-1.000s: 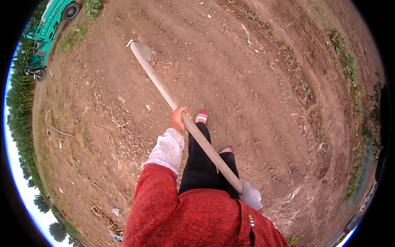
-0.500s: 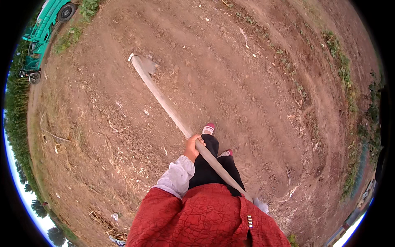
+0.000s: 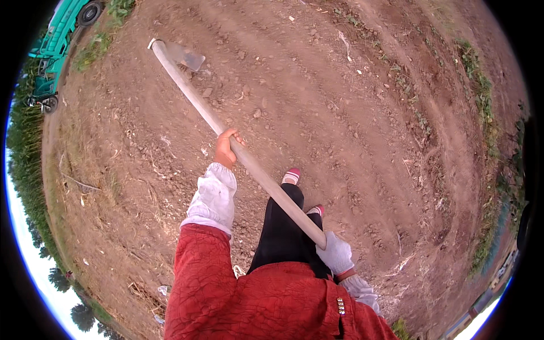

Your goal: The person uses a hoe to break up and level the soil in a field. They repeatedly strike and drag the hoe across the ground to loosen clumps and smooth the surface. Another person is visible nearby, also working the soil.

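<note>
The person is holding a hoe (image 3: 260, 174) with both hands, and it is lying slantwise across the frame, from the upper left to below the centre. The left hand (image 3: 225, 148), which is bare, is wrapping its fingers around the wooden handle, a little left of the centre. The right hand (image 3: 335, 252), in a pale glove (image 3: 341, 259), is closing around the handle's lower end; some of its fingers are hiding from view. The metal blade (image 3: 194, 60) is pointing to the right in the upper left of the frame, over brown soil (image 3: 340, 136). It is looking slightly blurred, and I cannot tell whether it is touching the ground.

About the progress, I am judging only from the ground. Loose clods (image 3: 258, 113) are lying near the blade and across the middle, so some soil there seems to be broken up. Low green plants (image 3: 480, 96) are growing toward the right edge, well apart from the blade, and that strip seems untouched. No clear border is showing between worked and unworked soil, so how much is remaining I cannot tell. A green vehicle (image 3: 52, 54) is standing at the upper left edge.
</note>
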Demonstrator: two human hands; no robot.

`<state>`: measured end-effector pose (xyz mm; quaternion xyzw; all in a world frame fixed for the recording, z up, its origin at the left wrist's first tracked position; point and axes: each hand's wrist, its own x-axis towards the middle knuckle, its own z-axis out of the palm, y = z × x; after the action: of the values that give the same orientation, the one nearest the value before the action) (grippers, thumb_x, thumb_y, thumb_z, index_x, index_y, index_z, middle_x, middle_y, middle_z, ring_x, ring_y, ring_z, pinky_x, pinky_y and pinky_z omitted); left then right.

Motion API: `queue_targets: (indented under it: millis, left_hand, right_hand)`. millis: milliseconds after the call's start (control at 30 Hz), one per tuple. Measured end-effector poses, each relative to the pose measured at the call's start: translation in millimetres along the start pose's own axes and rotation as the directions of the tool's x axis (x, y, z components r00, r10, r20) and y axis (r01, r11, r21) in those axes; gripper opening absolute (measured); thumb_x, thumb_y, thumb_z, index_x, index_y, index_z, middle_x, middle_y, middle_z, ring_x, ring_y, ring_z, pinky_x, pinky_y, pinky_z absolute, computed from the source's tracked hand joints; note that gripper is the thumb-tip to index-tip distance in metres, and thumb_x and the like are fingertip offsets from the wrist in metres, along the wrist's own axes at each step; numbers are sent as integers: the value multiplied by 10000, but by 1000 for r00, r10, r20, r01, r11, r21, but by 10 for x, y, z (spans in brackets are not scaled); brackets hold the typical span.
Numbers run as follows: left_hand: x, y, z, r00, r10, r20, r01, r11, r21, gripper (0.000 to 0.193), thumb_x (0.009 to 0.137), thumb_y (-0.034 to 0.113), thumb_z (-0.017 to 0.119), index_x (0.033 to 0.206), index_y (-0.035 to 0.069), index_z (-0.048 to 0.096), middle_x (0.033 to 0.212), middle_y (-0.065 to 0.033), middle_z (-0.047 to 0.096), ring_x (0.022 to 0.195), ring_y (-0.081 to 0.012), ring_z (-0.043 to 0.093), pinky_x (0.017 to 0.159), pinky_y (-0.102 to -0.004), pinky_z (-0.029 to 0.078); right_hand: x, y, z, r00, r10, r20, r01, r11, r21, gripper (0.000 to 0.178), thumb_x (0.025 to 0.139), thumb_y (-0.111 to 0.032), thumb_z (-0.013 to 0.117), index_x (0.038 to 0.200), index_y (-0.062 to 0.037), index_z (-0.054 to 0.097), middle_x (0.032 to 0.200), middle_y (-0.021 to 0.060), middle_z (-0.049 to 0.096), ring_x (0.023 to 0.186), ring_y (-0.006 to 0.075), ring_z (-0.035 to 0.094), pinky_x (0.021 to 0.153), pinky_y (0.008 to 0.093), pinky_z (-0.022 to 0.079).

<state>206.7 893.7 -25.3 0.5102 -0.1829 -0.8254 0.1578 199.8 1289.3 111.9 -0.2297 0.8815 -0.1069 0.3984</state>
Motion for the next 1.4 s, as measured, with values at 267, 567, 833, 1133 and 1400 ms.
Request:
queue_targets:
  millis: [267, 567, 833, 1133, 1400]
  left_hand:
    - [-169, -895, -20, 978, -193, -84, 197, 979, 44, 115, 680, 78, 543, 657, 78, 430, 553, -26, 407, 467, -156, 422, 466, -321, 393]
    - [-361, -794, -30, 969, -207, -134, 207, 978, -15, 123, 676, 64, 549, 635, 77, 434, 549, -26, 412, 466, -150, 426, 449, -326, 393]
    - [141, -297, -4, 995, -92, -47, 92, 996, 8, 125, 696, 81, 535, 634, 75, 427, 544, -31, 414, 460, -156, 424, 455, -323, 400]
    - [-30, -814, -120, 993, -116, -3, 116, 993, 0, 120, 699, 67, 514, 661, 86, 401, 553, -22, 400, 463, -147, 412, 455, -321, 399]
    - [-346, -1155, -12, 996, -52, -79, 58, 995, 75, 114, 712, 102, 500, 636, 81, 417, 537, -28, 397, 447, -164, 423, 444, -331, 400]
  right_hand:
    - [-671, 307, 18, 918, 297, 264, -291, 955, -63, 347, 676, -343, 576, 849, -71, 449, 647, 175, 561, 609, 358, 558, 515, 446, 430]
    - [-625, 435, 55, 947, 220, 233, -206, 975, -84, 388, 673, -387, 576, 878, -76, 464, 669, 172, 567, 623, 352, 561, 532, 445, 432]
    - [-92, 131, 31, 977, 105, 188, -96, 994, -54, 371, 681, -359, 575, 879, -73, 445, 665, 161, 566, 599, 344, 559, 521, 439, 439]
    - [-515, 525, 20, 983, 101, 155, -74, 983, -171, 307, 709, -312, 560, 851, -67, 440, 615, 146, 559, 543, 322, 564, 470, 430, 440]
    - [-784, 834, 141, 968, 124, 219, -92, 984, -149, 327, 732, -323, 520, 904, -64, 417, 662, 176, 570, 609, 352, 569, 510, 448, 443]
